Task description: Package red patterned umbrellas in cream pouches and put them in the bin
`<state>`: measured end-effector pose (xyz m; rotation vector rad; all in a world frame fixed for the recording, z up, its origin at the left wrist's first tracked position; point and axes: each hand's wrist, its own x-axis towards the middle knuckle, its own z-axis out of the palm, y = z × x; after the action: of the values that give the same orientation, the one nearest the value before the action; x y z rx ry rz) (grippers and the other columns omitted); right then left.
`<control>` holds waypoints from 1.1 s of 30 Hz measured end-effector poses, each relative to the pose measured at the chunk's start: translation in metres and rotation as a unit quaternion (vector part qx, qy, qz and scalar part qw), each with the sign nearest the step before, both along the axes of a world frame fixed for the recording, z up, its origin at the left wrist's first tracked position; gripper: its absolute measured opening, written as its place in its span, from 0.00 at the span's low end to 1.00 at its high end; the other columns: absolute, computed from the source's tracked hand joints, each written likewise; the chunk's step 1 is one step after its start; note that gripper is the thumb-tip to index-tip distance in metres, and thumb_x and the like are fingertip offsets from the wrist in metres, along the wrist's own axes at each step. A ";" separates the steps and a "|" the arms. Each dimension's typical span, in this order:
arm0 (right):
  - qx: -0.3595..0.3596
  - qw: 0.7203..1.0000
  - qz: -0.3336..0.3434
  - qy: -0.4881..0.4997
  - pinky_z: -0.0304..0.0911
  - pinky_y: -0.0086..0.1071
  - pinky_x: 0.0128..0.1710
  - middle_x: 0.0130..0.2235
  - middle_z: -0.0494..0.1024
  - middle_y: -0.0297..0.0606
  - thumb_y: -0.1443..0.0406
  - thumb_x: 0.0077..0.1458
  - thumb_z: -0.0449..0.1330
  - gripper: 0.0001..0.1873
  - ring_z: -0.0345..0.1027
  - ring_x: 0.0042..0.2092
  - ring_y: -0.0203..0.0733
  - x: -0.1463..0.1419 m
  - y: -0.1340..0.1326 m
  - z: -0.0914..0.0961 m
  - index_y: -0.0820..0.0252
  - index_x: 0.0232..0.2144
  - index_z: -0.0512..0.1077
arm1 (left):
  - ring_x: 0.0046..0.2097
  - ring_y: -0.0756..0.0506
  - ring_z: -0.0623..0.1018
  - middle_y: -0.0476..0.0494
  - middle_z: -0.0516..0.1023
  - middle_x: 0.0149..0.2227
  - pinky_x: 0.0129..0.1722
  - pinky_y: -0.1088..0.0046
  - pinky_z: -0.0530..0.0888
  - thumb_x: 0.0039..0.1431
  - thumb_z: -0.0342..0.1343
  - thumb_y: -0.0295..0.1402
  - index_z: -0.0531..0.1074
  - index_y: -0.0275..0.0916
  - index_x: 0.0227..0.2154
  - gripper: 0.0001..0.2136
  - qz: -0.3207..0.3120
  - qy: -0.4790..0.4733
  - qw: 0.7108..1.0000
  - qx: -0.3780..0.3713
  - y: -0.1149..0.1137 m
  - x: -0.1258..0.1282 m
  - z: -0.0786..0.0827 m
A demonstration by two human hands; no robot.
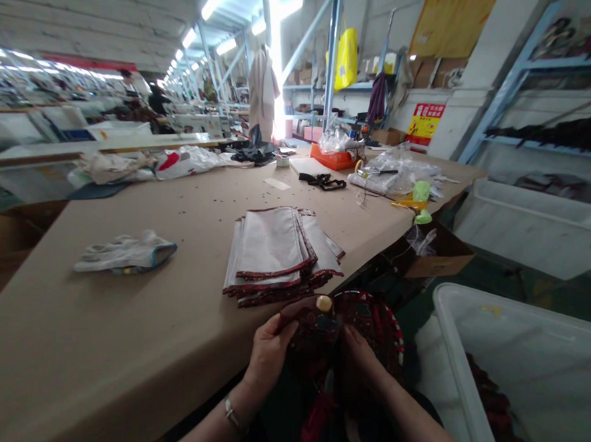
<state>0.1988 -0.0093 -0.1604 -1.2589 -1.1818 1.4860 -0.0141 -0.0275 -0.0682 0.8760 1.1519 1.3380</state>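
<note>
My left hand (267, 353) pinches the edge of a dark red-brown fabric piece (311, 329) between thumb and fingers. The piece looks sewn, with a pale round spot near its top; its exact kind I cannot make out. My right hand (360, 352) is closed on the right side of this piece, its fingertips partly hidden. Both hands are just off the table's front edge. Behind them on the table lies a stack of folded grey-white cloth pieces (274, 243) with red-brown borders. A dark red round-edged item (387, 320) with a red-and-white rim sits beyond my right hand.
White work gloves (123, 252) lie left on the brown-covered table (194, 241). Farther back are black straps (322, 181), an orange tray (334, 158) and clear plastic bags (399, 170). A white bin (523, 341) with dark red pieces stands at right, near a cardboard box (440, 264).
</note>
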 end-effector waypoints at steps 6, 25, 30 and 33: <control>0.124 0.982 0.129 0.057 0.61 0.42 0.56 0.51 0.76 0.38 0.57 0.48 0.66 0.30 0.69 0.53 0.47 -0.013 0.016 0.083 0.54 0.54 0.69 | 0.40 0.43 0.79 0.45 0.82 0.37 0.42 0.69 0.76 0.46 0.65 0.34 0.79 0.37 0.36 0.13 -0.022 0.091 0.989 0.112 -0.001 -0.020 0.070; 0.024 0.951 -0.206 -0.230 0.63 0.44 0.44 0.29 0.78 0.39 0.48 0.36 0.62 0.21 0.71 0.38 0.51 0.096 0.019 0.008 0.58 0.26 0.74 | 0.33 0.46 0.78 0.46 0.79 0.27 0.39 0.72 0.75 0.52 0.61 0.43 0.75 0.37 0.25 0.13 0.137 0.235 0.959 0.076 -0.032 -0.115 0.047; -0.040 0.937 -0.204 -0.281 0.58 0.54 0.54 0.40 0.78 0.50 0.49 0.34 0.59 0.25 0.69 0.51 0.64 0.113 0.009 -0.054 0.57 0.33 0.72 | 0.30 0.48 0.75 0.47 0.78 0.26 0.33 0.74 0.73 0.54 0.59 0.39 0.76 0.39 0.27 0.08 0.128 0.313 0.931 0.140 -0.021 -0.108 0.060; -0.029 0.932 -0.191 -0.307 0.57 0.50 0.57 0.50 0.75 0.52 0.46 0.38 0.55 0.32 0.65 0.56 0.62 0.119 0.011 -0.068 0.58 0.42 0.71 | 0.35 0.47 0.76 0.45 0.79 0.32 0.38 0.73 0.73 0.55 0.57 0.33 0.77 0.40 0.32 0.05 0.130 0.386 0.881 0.242 0.002 -0.102 0.068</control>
<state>0.3175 0.0017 -0.2288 -1.9534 -1.1821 0.8616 -0.1163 -0.0253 0.0000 1.7817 1.6023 1.5783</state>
